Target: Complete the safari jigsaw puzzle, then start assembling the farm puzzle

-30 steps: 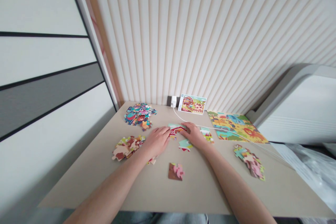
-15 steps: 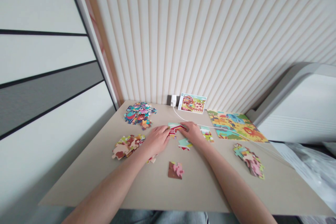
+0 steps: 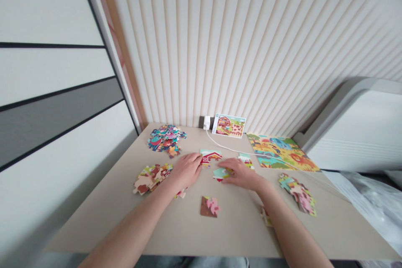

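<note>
My left hand (image 3: 187, 169) lies palm down, fingers stretched out, its fingertips at the left edge of a joined puzzle section (image 3: 211, 157) with a red barn roof and pale sky. My right hand (image 3: 241, 172) is curved round a pale blue puzzle piece (image 3: 220, 173) with red at its lower edge, thumb on the near side and fingers on the far side. Part of that piece is covered by the hand. Just beyond the right hand lies a piece with a red tractor (image 3: 247, 161). Nearer me rests a brown piece with a pink pig (image 3: 210, 207).
Loose farm pieces (image 3: 150, 179) lie left of my left hand, with a darker heap (image 3: 166, 138) behind. More pieces (image 3: 298, 194) sit at right, and one (image 3: 266, 217) beside my right forearm. A picture card (image 3: 230, 125), white cable (image 3: 226, 148) and animal puzzle (image 3: 284, 153) are at the back.
My right hand has left the barn section and moved nearer me, onto the pale blue piece. The barn section shows more fully. My left hand stays about where it was.
</note>
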The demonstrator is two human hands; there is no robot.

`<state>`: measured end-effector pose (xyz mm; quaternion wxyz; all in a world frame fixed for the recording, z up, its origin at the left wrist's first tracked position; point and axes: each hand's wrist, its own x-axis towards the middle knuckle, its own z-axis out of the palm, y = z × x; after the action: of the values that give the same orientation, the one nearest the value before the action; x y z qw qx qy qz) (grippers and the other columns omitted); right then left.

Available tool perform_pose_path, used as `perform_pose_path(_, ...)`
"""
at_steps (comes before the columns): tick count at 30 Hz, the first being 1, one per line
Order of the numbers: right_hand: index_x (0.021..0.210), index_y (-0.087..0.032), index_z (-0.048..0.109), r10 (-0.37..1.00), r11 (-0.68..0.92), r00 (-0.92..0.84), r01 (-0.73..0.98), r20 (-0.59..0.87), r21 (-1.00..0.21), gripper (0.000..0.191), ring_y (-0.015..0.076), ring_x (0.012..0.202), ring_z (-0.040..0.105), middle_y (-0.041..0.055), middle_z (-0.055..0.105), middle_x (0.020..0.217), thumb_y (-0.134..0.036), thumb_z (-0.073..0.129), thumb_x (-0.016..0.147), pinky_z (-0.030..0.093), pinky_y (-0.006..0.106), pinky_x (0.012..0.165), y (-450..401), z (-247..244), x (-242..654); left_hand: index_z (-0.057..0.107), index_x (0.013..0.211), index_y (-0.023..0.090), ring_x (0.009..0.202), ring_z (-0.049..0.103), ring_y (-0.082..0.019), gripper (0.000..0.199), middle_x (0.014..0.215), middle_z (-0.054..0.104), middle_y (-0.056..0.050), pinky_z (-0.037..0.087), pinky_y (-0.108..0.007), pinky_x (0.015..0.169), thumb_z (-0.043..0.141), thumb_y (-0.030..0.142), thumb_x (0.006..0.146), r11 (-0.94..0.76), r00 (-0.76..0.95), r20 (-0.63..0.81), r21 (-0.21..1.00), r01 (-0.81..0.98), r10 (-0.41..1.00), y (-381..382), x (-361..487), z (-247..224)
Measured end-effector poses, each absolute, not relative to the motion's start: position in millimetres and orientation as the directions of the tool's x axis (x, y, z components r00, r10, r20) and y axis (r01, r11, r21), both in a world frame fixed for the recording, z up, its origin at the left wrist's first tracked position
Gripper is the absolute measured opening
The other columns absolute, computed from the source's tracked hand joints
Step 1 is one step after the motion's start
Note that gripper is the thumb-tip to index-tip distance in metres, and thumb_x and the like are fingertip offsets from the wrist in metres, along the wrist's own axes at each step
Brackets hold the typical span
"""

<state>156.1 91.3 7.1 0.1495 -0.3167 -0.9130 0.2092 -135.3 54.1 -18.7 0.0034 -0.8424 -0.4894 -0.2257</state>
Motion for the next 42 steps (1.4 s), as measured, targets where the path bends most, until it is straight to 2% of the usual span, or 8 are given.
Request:
perform_pose_path(6,0.142,-0.032,0.063,0.630,0.719,-0.770,0.532,0.096,-0.447,0.060,0.0306,0.134,0.056,0.0081,0.064,0.143,-0.052,0.077,0.086,0.039,0.047,0.116,85,13,149,0.064,0.131,0.019,0.116,0.064,-0.028,0.033,0.127,0.067,-0.013,0.049,-0.045,0.105,0.053,0.021,0.100,-0.504,0.408,0.379,0.198,0.841,0.831,53,-138,-18)
perform_pose_path(9,0.143,-0.033,0.061,0.643,0.712,-0.760,0.547,0.096,-0.440,0.057,0.0298,0.131,0.057,0.0075,0.064,0.141,-0.044,0.074,0.089,0.040,0.045,0.114,80,17,146,0.064,0.131,0.019,0.116,0.064,-0.028,0.033,0.128,0.067,-0.012,0.048,-0.045,0.106,0.053,0.021,0.100,-0.499,0.407,0.374,0.191,0.845,0.833,53,-140,-17)
perform_pose_path(14,0.144,-0.032,0.060,0.629,0.752,-0.761,0.546,0.155,-0.370,0.062,0.0283,0.122,0.062,0.0078,0.069,0.129,-0.026,0.071,0.084,0.042,0.044,0.110,73,18,139,0.065,0.129,0.019,0.118,0.063,-0.028,0.032,0.127,0.068,-0.013,0.047,-0.045,0.108,0.052,0.022,0.100,-0.488,0.401,0.367,0.186,0.853,0.840,53,-144,-15)
perform_pose_path(21,0.148,-0.024,0.056,0.585,0.809,-0.776,0.542,0.235,-0.225,0.062,0.0298,0.118,0.063,0.0132,0.070,0.127,-0.029,0.066,0.088,0.042,0.045,0.107,72,17,131,0.065,0.129,0.019,0.119,0.062,-0.029,0.032,0.128,0.067,-0.013,0.045,-0.046,0.109,0.052,0.021,0.099,-0.476,0.392,0.361,0.183,0.860,0.846,54,-147,-16)
perform_pose_path(25,0.149,-0.022,0.056,0.640,0.767,-0.710,0.613,0.293,-0.187,0.061,0.0307,0.120,0.062,0.0152,0.068,0.131,-0.026,0.064,0.088,0.041,0.047,0.109,88,12,140,0.064,0.131,0.019,0.119,0.064,-0.028,0.034,0.129,0.068,-0.013,0.046,-0.045,0.109,0.051,0.020,0.100,-0.482,0.398,0.353,0.191,0.855,0.847,56,-148,-19)
perform_pose_path(31,0.142,-0.018,0.061,0.792,0.606,-0.526,0.740,0.309,-0.294,0.054,0.0315,0.123,0.061,0.0163,0.068,0.130,-0.025,0.063,0.088,0.042,0.047,0.110,124,-1,147,0.064,0.132,0.020,0.121,0.063,-0.028,0.036,0.133,0.067,-0.012,0.045,-0.045,0.111,0.051,0.019,0.098,-0.484,0.399,0.352,0.200,0.852,0.847,58,-149,-23)
perform_pose_path(36,0.141,-0.020,0.061,0.801,0.598,-0.517,0.712,0.302,-0.368,0.048,0.0261,0.115,0.066,0.0128,0.070,0.125,-0.031,0.059,0.095,0.049,0.040,0.105,133,-9,145,0.064,0.132,0.020,0.121,0.063,-0.028,0.036,0.132,0.067,-0.012,0.045,-0.045,0.111,0.052,0.019,0.098,-0.486,0.396,0.355,0.213,0.848,0.847,57,-150,-24)
perform_pose_path(42,0.141,-0.023,0.062,0.821,0.571,-0.500,0.694,0.277,-0.439,0.053,0.0283,0.121,0.065,0.0127,0.068,0.132,-0.039,0.067,0.090,0.048,0.045,0.107,130,-11,165,0.063,0.133,0.022,0.123,0.061,-0.027,0.037,0.134,0.066,-0.012,0.044,-0.045,0.112,0.050,0.021,0.098,-0.483,0.390,0.355,0.226,0.846,0.849,56,-150,-23)
